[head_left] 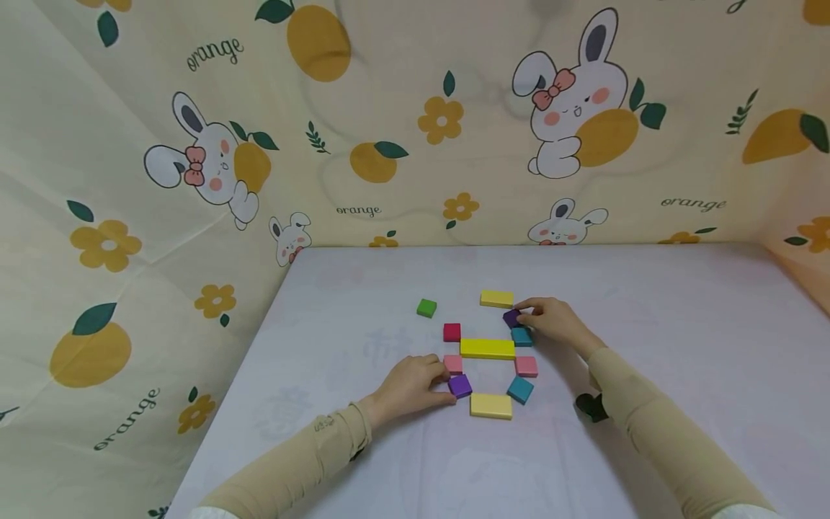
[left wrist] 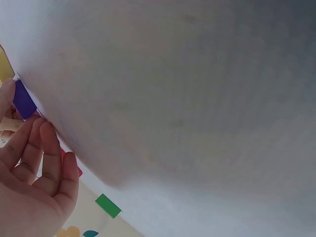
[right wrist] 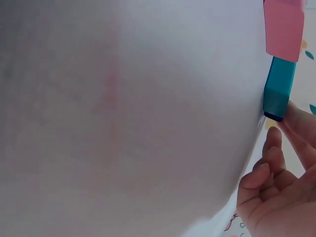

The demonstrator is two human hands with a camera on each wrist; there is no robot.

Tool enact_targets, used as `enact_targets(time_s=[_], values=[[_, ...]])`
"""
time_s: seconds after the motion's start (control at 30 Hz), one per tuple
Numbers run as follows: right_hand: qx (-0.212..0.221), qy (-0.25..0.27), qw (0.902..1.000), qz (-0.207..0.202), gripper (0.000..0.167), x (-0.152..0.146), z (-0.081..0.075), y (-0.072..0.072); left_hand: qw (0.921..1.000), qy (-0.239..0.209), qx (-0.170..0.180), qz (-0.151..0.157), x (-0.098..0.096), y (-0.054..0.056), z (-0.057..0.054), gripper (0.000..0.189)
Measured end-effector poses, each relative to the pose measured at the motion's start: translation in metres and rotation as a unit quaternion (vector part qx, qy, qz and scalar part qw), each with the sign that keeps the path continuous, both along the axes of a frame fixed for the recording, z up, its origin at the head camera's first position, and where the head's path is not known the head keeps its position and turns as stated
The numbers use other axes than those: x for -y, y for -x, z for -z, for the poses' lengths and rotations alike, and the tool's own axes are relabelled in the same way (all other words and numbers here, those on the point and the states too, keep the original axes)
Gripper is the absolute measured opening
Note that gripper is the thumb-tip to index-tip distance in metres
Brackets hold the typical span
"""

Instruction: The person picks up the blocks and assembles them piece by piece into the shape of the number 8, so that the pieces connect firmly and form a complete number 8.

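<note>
On the white table, my left hand [head_left: 407,388] pinches a purple block [head_left: 460,386] between thumb and fingertips at the near left of a block outline. Just behind that block lies a pink block [head_left: 452,365], partly covered by the fingers. At the far right of the outline, my right hand [head_left: 556,321] holds a dark purple block [head_left: 510,318] by its edge. A teal block [head_left: 521,336] sits right in front of it, and a yellow block [head_left: 496,298] lies behind. In the right wrist view, the teal block [right wrist: 279,89] hides most of the dark one.
A long bright yellow block [head_left: 487,349] crosses the middle, with a red block [head_left: 452,332] at its left end. Another pink block [head_left: 527,366], a teal block and a pale yellow block [head_left: 491,406] continue the outline. One green block [head_left: 426,308] lies apart at the back left.
</note>
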State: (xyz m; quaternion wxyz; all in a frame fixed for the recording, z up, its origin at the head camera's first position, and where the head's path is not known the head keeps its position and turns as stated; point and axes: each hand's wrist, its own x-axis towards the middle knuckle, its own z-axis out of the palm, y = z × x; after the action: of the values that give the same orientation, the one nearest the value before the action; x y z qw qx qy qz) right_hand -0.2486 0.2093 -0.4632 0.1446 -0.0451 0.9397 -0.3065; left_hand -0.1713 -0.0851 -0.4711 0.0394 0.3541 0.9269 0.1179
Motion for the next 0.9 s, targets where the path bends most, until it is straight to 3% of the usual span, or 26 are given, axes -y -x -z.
enact_targets(time_s=[0.17, 0.3, 0.43, 0.5, 0.63, 0.9], values=[[0.012, 0.001, 0.9999, 0.001, 0.04, 0.0, 0.001, 0.001, 1.0, -0.005, 0.0, 0.002, 0.001, 0.0, 0.001, 0.037], [0.012, 0.002, 0.9999, 0.001, 0.041, 0.0, 0.001, 0.002, 0.9994, -0.021, 0.027, -0.001, 0.003, -0.001, 0.0, 0.034], [0.003, -0.003, 1.0, -0.003, 0.04, 0.0, 0.0, 0.001, 0.9972, -0.04, 0.061, -0.016, 0.006, 0.0, -0.008, 0.027], [0.0, -0.004, 1.0, -0.003, 0.04, -0.001, 0.0, 0.001, 0.9968, -0.048, 0.06, -0.023, 0.008, 0.004, -0.013, 0.023], [0.0, -0.004, 1.0, -0.001, 0.04, -0.001, -0.001, 0.0, 0.996, -0.069, 0.036, -0.044, 0.01, 0.018, -0.02, 0.02], [0.01, -0.008, 0.9999, 0.002, 0.039, 0.003, -0.003, -0.002, 0.9866, -0.11, 0.012, -0.12, 0.011, 0.065, -0.027, 0.019]])
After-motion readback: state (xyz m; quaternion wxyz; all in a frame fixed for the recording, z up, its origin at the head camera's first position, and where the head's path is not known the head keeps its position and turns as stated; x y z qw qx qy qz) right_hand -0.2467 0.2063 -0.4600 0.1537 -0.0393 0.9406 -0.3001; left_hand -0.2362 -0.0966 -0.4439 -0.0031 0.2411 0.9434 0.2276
